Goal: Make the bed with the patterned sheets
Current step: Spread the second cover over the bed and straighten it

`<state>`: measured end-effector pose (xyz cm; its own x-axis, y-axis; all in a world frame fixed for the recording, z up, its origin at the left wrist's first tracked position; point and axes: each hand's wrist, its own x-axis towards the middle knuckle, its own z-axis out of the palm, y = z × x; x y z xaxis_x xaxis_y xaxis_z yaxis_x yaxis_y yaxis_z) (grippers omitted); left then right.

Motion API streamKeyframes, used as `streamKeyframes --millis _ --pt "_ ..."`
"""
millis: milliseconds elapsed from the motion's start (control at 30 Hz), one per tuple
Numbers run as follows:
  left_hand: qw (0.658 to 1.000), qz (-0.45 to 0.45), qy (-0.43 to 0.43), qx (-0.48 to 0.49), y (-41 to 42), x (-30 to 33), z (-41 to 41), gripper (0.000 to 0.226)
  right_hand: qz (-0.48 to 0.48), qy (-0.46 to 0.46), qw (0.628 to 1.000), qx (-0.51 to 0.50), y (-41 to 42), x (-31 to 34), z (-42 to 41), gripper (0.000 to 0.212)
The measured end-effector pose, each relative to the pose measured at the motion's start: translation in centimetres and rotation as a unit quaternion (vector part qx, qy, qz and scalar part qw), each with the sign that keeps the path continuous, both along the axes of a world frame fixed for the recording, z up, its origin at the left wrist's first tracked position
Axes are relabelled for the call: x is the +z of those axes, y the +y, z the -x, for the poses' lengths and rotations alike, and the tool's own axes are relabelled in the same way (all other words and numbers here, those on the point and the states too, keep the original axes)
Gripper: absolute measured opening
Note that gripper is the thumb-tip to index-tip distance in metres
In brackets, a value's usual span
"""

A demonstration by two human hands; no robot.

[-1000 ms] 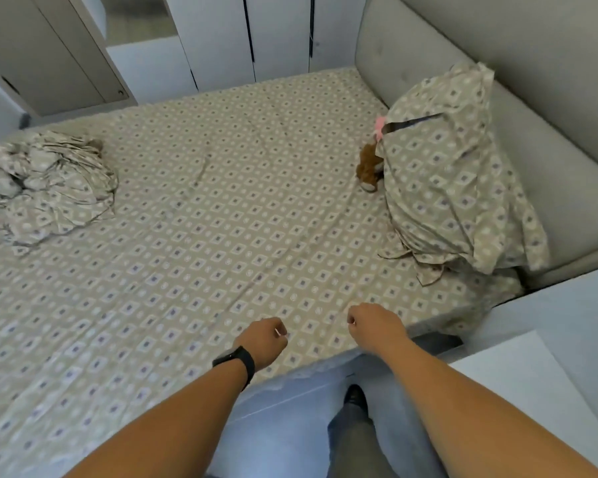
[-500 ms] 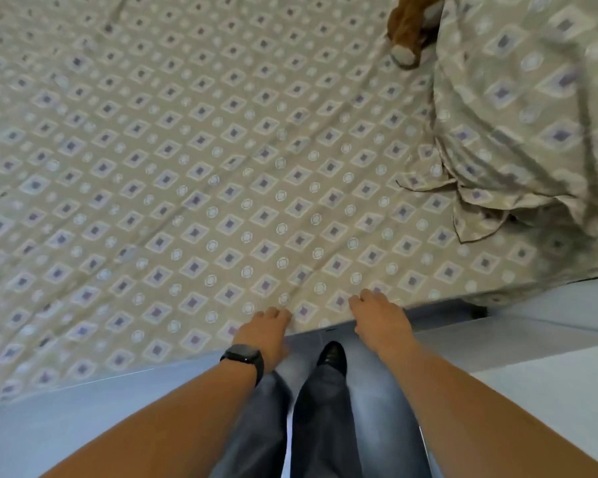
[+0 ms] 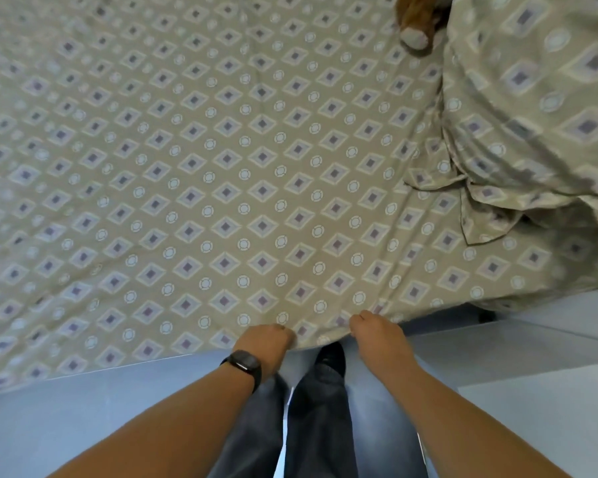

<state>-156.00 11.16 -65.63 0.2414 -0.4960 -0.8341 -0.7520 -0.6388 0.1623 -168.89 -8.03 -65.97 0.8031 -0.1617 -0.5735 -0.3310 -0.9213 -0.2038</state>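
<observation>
At the lower centre of the frame, the left hand [image 3: 266, 341] and right hand [image 3: 377, 334] each pinch the patterned sheet [image 3: 221, 160] at the bed's near edge. The step looks like tensioning; next, tucking it under.

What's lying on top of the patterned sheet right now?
A matching patterned pillow and a brown plush toy beside it; both hands grip the near edge. Whatever is beneath stays covered.

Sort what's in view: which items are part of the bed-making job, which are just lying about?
Job: patterned sheet, gripped at its near edge by left hand and right hand; matching pillow at right.
Bystanders: brown plush toy beside the pillow; black wristwatch; grey floor.
</observation>
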Motion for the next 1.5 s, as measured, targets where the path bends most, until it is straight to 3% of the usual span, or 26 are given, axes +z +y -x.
streamKeyframes --millis 33,167,300,400,500,700,867,1067,1167,1500 --pt "1.0 -0.001 0.01 0.002 -0.1 -0.2 -0.2 0.029 -0.003 0.025 1.0 0.008 0.0 -0.4 0.0 0.01" --pt "0.995 -0.003 0.083 0.053 1.5 0.2 -0.5 0.051 -0.05 0.031 0.998 -0.027 1.5 0.1 1.0 0.03" --pt "0.972 0.004 0.118 0.205 4.1 2.0 -0.1 0.045 -0.064 0.024 0.996 -0.05 4.2 1.8 0.7 0.027" --pt "0.952 0.013 0.109 0.287 7.4 4.9 -0.6 0.038 -0.071 0.039 0.996 -0.042 7.2 5.9 -1.3 0.029" --pt "0.936 0.035 0.108 0.332 12.0 11.7 -1.9 0.034 -0.083 0.049 0.995 -0.03 11.6 13.5 -4.9 0.029" --pt "0.931 0.093 0.079 0.345 24.4 25.6 -5.5 0.029 -0.071 0.024 0.997 -0.002 23.3 28.6 -12.3 0.032" --pt "0.925 0.139 0.033 0.351 37.5 32.4 -6.4 0.028 -0.044 -0.014 0.999 0.012 36.4 34.9 -15.1 0.031" --pt "0.923 0.111 -0.017 0.368 48.4 37.0 -8.9 0.027 -0.03 0.038 0.997 0.06 46.5 37.1 -15.7 0.023" --pt "0.924 0.116 -0.02 0.365 49.9 37.9 -9.8 0.029 -0.022 0.053 0.996 0.07 48.2 37.0 -16.9 0.013" --pt "0.942 0.127 -0.047 0.305 53.0 38.9 -18.1 0.034 0.018 0.045 0.994 0.099 53.0 37.7 -27.0 0.02"
